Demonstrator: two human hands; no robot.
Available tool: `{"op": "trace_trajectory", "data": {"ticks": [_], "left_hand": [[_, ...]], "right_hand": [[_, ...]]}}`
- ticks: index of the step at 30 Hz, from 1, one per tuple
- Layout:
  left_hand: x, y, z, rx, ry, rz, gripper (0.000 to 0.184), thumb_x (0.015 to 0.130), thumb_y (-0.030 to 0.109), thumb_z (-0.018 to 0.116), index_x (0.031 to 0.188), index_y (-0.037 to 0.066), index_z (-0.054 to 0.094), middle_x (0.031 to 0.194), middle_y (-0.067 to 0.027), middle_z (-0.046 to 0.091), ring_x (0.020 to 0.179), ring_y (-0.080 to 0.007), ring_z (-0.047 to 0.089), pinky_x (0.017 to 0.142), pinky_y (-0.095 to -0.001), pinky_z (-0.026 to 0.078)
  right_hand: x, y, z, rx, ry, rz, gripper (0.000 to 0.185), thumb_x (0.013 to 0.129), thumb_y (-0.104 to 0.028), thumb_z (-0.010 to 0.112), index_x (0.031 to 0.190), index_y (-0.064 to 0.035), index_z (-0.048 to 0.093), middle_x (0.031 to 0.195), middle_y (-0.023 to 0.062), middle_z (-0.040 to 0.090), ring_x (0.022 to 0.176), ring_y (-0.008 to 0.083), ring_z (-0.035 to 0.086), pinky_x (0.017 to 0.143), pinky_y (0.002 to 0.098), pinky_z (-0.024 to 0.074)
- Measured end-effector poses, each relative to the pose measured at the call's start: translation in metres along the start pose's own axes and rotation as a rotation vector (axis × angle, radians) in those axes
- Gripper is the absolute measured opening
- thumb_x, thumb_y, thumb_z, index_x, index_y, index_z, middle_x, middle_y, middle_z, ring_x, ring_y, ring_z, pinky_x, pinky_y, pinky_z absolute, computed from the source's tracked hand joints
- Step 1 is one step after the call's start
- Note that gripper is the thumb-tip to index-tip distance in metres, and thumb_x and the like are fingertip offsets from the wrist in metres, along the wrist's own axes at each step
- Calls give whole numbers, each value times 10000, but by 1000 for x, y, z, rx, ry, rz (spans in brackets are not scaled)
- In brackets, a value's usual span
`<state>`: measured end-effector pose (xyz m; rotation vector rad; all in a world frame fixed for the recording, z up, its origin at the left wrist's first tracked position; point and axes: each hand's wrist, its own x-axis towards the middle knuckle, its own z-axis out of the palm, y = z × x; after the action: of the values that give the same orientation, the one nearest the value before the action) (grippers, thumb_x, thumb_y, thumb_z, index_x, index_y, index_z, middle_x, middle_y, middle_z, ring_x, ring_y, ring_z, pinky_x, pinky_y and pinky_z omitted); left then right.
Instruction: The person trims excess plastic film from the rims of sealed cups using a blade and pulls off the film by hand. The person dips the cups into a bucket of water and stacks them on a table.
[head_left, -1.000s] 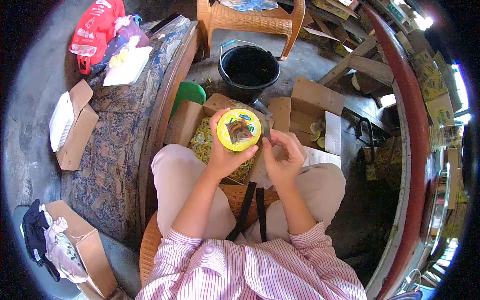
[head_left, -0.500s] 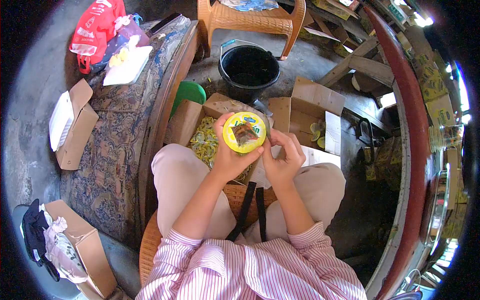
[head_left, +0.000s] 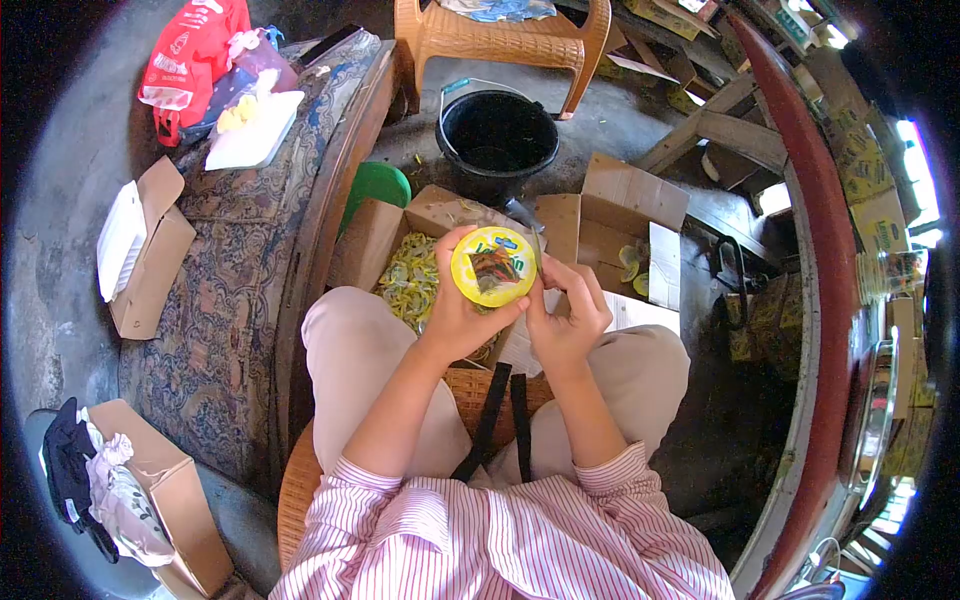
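Two hands, head view: left hand point(head_left: 462, 318) curled round the cup point(head_left: 493, 268), thumb on its near right side; right hand point(head_left: 568, 318) pinching a thin blade point(head_left: 536, 248), maybe a knife, between thumb and fingers.
Cup spot: in left hand, out past the knees point(head_left: 352, 322), overlapping the cardboard box point(head_left: 368, 242) with yellow strips point(head_left: 408, 275) in view.
Nearer hand: left, touching; right sits just beside, at the cup's near right.
Blade line: along the cup's right rim, long axis running away from the knees, tip outward; touching or just apart, cannot tell.
Cup direction: round lid point(head_left: 492, 262) faces up, long axis roughly along the line of sight; depth hidden.
Lid patch: dark, print or opening unclear.
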<state>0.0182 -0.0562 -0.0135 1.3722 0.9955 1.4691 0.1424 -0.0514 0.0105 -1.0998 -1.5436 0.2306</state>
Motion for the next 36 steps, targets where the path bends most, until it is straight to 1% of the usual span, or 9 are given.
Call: {"op": "trace_trajectory", "data": {"ticks": [4,7,12,16,19,22,30,34,36], "left_hand": [[1,0,-3,41,-25,37,826,663,82,744,1262,50,176,1162,-129,414,1086,-201,458,945,-336,367],[2,0,-4,49,-35,23,824,661,83,744,1262,54,181,1159,-125,418,1086,-200,457,946,-336,365],[2,2,-6,-36,-53,-26,812,651,84,747,1255,52,206,1157,-117,414,1083,-201,454,944,-331,363],[2,-3,-8,-4,-56,3,801,653,72,742,1254,56,213,1151,-111,416,1079,-198,457,937,-328,370],[2,-3,-8,-30,-60,-15,805,656,70,739,1256,61,202,1156,-114,412,1079,-195,459,935,-329,375],[3,3,-7,-43,-40,-25,810,659,75,738,1256,66,191,1163,-118,403,1082,-194,459,935,-333,380],[3,6,-8,7,-50,-61,809,655,77,737,1256,69,195,1160,-119,404,1082,-195,454,937,-340,382],[1,4,-7,69,-71,-26,827,644,79,744,1263,68,196,1160,-121,406,1082,-199,452,937,-342,377],[1,3,-7,86,-70,-13,835,640,77,745,1267,69,193,1157,-122,413,1082,-201,452,937,-342,375]], "right_hand": [[1,0,1,-13,-2,-24,232,652,86,637,861,-15,639,748,115,614,661,211,613,597,287,489],[1,2,0,-67,-3,-88,235,643,93,653,861,8,636,748,100,608,633,149,595,589,244,486],[3,0,-2,-95,-20,-139,225,643,87,656,848,-4,638,775,117,629,668,185,619,605,260,493],[4,-1,-1,-99,-19,-159,225,643,89,656,844,-10,637,790,122,636,690,205,628,615,268,495],[4,0,-1,-115,-18,-189,228,646,97,654,850,0,634,778,120,631,672,188,622,606,261,492],[1,1,3,-18,-2,-85,226,647,105,652,854,16,628,765,119,624,646,168,610,592,253,486],[0,4,3,-18,-2,-86,243,640,107,650,869,30,622,753,112,614,621,145,592,573,240,477],[0,6,2,-16,-2,-45,250,634,106,647,871,29,620,745,108,612,618,142,589,571,238,476],[1,4,1,7,-16,-28,264,634,99,638,880,3,623,743,121,613,644,197,611,586,267,487]]}}
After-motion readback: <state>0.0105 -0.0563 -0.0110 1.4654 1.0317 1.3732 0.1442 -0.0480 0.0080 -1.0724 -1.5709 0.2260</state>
